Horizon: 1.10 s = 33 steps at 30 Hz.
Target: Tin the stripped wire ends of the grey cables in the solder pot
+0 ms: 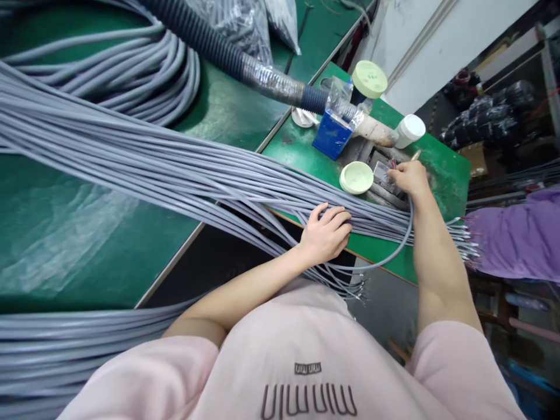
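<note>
A thick bundle of grey cables (219,157) runs across the green table. My left hand (326,233) lies over the bundle, palm down, with its fingers stretched out across the strands. At the right, my right hand (410,176) is closed in a pinch on the end of one grey cable (396,254), which bends down from it in a curve. Small red and dark wires (392,164) stick out by its fingertips, just above a grey metal block (384,175). A pale green round dish (356,178) stands left of that block.
A ribbed black hose (205,41) reaches over the table toward the block, beside a blue box (331,135). A white jar (410,130) and a pale-lidded container (370,80) stand behind. Coiled cable (175,76) lies at left; purple cloth (516,236) is at right, near stripped cable ends.
</note>
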Each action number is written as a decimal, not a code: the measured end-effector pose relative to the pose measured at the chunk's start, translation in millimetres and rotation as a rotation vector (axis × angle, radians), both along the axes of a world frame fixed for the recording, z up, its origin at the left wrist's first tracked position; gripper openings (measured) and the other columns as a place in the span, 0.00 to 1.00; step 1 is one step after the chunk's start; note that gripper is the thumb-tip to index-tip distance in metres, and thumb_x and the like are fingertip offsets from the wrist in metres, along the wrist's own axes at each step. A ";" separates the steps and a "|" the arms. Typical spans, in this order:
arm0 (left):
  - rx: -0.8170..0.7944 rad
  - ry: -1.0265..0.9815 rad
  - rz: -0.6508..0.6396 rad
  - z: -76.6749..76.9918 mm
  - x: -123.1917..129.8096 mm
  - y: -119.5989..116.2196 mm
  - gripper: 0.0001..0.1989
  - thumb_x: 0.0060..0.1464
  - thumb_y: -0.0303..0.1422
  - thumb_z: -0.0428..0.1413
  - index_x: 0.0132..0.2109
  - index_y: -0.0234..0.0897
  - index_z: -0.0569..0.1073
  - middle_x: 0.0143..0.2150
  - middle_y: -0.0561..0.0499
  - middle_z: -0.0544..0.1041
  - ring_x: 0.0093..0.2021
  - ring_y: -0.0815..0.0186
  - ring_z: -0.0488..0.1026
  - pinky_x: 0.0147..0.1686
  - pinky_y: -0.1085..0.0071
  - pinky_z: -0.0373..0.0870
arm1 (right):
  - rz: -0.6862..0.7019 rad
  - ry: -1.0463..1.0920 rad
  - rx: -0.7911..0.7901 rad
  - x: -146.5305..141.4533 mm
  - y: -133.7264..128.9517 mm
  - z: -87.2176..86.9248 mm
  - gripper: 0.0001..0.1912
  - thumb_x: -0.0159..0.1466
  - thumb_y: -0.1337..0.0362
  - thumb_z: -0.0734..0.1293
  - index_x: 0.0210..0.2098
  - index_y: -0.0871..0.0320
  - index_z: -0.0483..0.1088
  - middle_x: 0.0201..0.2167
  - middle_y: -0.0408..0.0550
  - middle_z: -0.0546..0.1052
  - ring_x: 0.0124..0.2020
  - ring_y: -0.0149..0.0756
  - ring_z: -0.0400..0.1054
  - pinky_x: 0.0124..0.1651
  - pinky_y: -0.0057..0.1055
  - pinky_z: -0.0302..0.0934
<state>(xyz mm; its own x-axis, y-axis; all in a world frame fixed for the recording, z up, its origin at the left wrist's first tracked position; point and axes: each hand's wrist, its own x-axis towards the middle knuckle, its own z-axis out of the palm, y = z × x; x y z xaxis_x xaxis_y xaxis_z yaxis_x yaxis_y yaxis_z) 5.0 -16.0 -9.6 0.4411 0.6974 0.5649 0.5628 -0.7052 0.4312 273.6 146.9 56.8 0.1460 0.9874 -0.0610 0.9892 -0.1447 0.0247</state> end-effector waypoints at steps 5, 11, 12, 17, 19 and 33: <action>0.026 0.014 0.007 -1.3 -0.2 1.1 0.09 0.61 0.33 0.49 0.43 0.41 0.74 0.53 0.49 0.76 0.59 0.59 0.67 0.63 0.51 0.52 | -0.015 0.019 -0.013 1.0 2.3 -1.6 0.13 0.58 0.57 0.66 0.21 0.58 0.71 0.22 0.52 0.73 0.29 0.40 0.65 0.33 0.35 0.56; 0.010 0.017 -0.009 -2.4 -0.2 1.3 0.10 0.60 0.32 0.49 0.44 0.41 0.74 0.54 0.48 0.75 0.59 0.58 0.67 0.63 0.51 0.51 | -0.034 0.036 0.020 0.6 1.2 -0.8 0.12 0.56 0.57 0.67 0.22 0.57 0.72 0.20 0.51 0.73 0.29 0.41 0.66 0.33 0.35 0.56; 0.012 0.015 -0.009 -2.5 -0.2 1.3 0.10 0.60 0.32 0.49 0.44 0.41 0.74 0.54 0.48 0.75 0.59 0.58 0.67 0.63 0.51 0.51 | -0.035 0.044 0.028 0.8 0.8 0.2 0.12 0.56 0.57 0.67 0.21 0.57 0.72 0.20 0.50 0.73 0.29 0.41 0.66 0.33 0.35 0.56; 0.007 0.015 -0.008 -3.1 0.1 1.3 0.09 0.59 0.31 0.50 0.44 0.41 0.74 0.54 0.48 0.75 0.60 0.58 0.67 0.64 0.51 0.51 | -0.043 0.097 0.067 3.6 -2.4 7.1 0.13 0.55 0.58 0.68 0.18 0.58 0.70 0.17 0.48 0.70 0.26 0.38 0.64 0.31 0.35 0.54; 0.010 0.015 -0.006 -3.4 0.2 1.5 0.09 0.59 0.31 0.51 0.44 0.41 0.74 0.54 0.48 0.75 0.60 0.58 0.67 0.64 0.51 0.51 | -0.051 0.159 0.100 2.4 -9.1 11.4 0.13 0.56 0.59 0.68 0.18 0.58 0.69 0.16 0.47 0.69 0.24 0.36 0.63 0.29 0.34 0.54; 0.014 -0.048 -0.001 -3.0 -0.5 -1.4 0.08 0.57 0.32 0.53 0.43 0.42 0.75 0.52 0.48 0.77 0.58 0.56 0.68 0.62 0.50 0.52 | -0.067 0.983 0.300 -84.2 -199.4 50.6 0.20 0.61 0.55 0.67 0.15 0.55 0.66 0.11 0.39 0.65 0.14 0.29 0.58 0.24 0.31 0.60</action>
<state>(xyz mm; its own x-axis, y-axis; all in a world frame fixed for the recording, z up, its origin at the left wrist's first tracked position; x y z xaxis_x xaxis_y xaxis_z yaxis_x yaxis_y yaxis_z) 4.5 -17.4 -12.6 0.4137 0.6889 0.5951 0.5412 -0.7118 0.4477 189.4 -52.5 107.4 0.2198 0.9734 0.0648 0.5428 -0.0668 -0.8372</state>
